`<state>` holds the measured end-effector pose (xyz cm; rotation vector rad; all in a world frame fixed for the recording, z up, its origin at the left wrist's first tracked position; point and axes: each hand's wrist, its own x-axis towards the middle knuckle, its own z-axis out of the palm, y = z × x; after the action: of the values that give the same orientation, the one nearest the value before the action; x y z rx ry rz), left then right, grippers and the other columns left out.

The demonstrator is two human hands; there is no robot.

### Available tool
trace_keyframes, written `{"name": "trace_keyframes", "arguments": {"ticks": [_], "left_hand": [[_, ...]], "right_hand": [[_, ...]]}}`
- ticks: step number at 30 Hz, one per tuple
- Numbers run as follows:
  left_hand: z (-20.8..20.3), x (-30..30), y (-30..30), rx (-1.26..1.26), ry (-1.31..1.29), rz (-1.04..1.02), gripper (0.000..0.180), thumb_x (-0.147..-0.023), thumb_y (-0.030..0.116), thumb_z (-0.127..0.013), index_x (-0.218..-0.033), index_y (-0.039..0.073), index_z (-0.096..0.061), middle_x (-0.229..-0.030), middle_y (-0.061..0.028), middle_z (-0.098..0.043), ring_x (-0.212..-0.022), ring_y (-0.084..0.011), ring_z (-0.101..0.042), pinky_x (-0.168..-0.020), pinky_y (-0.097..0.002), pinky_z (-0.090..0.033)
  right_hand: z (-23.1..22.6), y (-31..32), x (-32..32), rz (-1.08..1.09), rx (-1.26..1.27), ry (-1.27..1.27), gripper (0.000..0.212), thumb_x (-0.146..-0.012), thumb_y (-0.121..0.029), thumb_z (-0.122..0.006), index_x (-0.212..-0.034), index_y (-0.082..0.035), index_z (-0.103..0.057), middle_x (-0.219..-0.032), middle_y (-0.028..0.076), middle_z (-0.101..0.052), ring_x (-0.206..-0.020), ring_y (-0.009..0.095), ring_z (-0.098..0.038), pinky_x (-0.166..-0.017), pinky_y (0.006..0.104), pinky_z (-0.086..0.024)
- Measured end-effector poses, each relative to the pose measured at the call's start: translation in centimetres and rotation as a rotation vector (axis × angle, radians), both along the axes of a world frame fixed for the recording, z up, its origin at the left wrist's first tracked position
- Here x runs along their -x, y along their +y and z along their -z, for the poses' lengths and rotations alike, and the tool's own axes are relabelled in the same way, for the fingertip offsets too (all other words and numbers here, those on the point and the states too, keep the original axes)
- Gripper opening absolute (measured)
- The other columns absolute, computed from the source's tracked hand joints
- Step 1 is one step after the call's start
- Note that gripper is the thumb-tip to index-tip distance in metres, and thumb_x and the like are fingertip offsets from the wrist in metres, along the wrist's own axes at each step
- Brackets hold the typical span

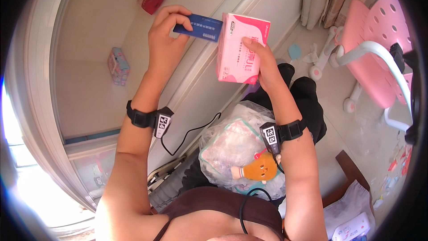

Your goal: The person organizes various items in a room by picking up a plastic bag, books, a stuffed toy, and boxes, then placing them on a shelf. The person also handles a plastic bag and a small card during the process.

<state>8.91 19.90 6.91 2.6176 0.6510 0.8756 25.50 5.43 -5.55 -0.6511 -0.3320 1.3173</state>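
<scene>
Between the thumb and fingers of my left hand (169, 29) is a flat dark blue card (203, 27) with pale print, held out to the right. Its right end meets the left edge of a pink and white soft tissue pack (238, 60); whether it goes behind or into the pack I cannot tell. My right hand (263, 62) grips that pack from its right side, thumb across the front, the other fingers hidden behind. Both hands are raised over the edge of a white ledge (191, 69).
A small pink and blue box (118, 66) stands on the left surface, with red and pink packets (154, 1) farther back. On my lap lies a clear plastic bag (223, 138) beside an orange plush toy (261, 168). A pink chair (368, 58) stands right; litter dots the floor. Cables hang from both wrist straps.
</scene>
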Motion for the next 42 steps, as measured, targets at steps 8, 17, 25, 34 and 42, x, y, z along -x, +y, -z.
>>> {"name": "trace_keyframes", "arguments": {"ticks": [8, 17, 25, 34, 42], "left_hand": [[-2.0, -1.5, -5.7, -0.189, -0.202, 0.152, 0.021, -0.065, -0.012, -0.071, -0.073, 0.006, -0.065, -0.115, -0.0095, -0.056, -0.104, -0.0258, -0.06, -0.086, -0.036, -0.052], [-3.4, 1.7, -9.0, -0.015, -0.27, 0.228, 0.022, -0.067, -0.014, -0.073, -0.074, 0.004, -0.063, -0.115, -0.011, -0.056, -0.102, -0.0238, -0.062, -0.084, -0.0337, -0.053], [-3.2, 3.0, -9.7, 0.104, -0.301, 0.248, 0.023, -0.073, -0.014, -0.075, -0.082, 0.002, -0.061, -0.116, -0.0126, -0.058, -0.103, -0.0226, -0.063, -0.086, -0.0326, -0.055], [-2.3, 2.6, -9.1, 0.327, -0.264, 0.276, 0.021, -0.077, -0.015, -0.072, -0.085, 0.0, -0.06, -0.116, -0.0159, -0.065, -0.104, -0.0222, -0.066, -0.091, -0.0336, -0.056], [-1.7, 1.7, -9.1, 0.341, -0.224, 0.314, 0.019, -0.078, -0.012, -0.072, -0.085, 0.001, -0.06, -0.112, -0.0153, -0.069, -0.103, -0.0208, -0.067, -0.09, -0.0323, -0.056]], "right_hand": [[-0.3, -0.5, -0.4, 0.03, -0.024, 0.054, 0.045, -0.092, -0.033, -0.07, -0.123, -0.002, -0.059, -0.108, 0.009, -0.069, -0.095, 0.018, -0.071, -0.085, 0.0311, -0.057], [1.4, -1.9, -0.4, 0.137, 0.073, 0.046, 0.041, -0.092, -0.033, -0.069, -0.12, -0.004, -0.061, -0.108, 0.007, -0.069, -0.095, 0.017, -0.07, -0.086, 0.0313, -0.056], [2.2, -2.2, -0.4, 0.148, 0.096, 0.039, 0.042, -0.093, -0.034, -0.068, -0.122, -0.004, -0.061, -0.108, 0.006, -0.069, -0.097, 0.017, -0.07, -0.087, 0.0318, -0.056], [2.1, -1.9, -0.2, 0.115, 0.05, 0.042, 0.044, -0.093, -0.035, -0.069, -0.121, -0.003, -0.061, -0.107, 0.007, -0.069, -0.096, 0.016, -0.069, -0.086, 0.0311, -0.055], [2.2, -1.6, -0.4, 0.089, 0.049, 0.045, 0.042, -0.096, -0.031, -0.066, -0.126, -0.002, -0.06, -0.116, 0.01, -0.069, -0.104, 0.021, -0.07, -0.091, 0.035, -0.056]]}}
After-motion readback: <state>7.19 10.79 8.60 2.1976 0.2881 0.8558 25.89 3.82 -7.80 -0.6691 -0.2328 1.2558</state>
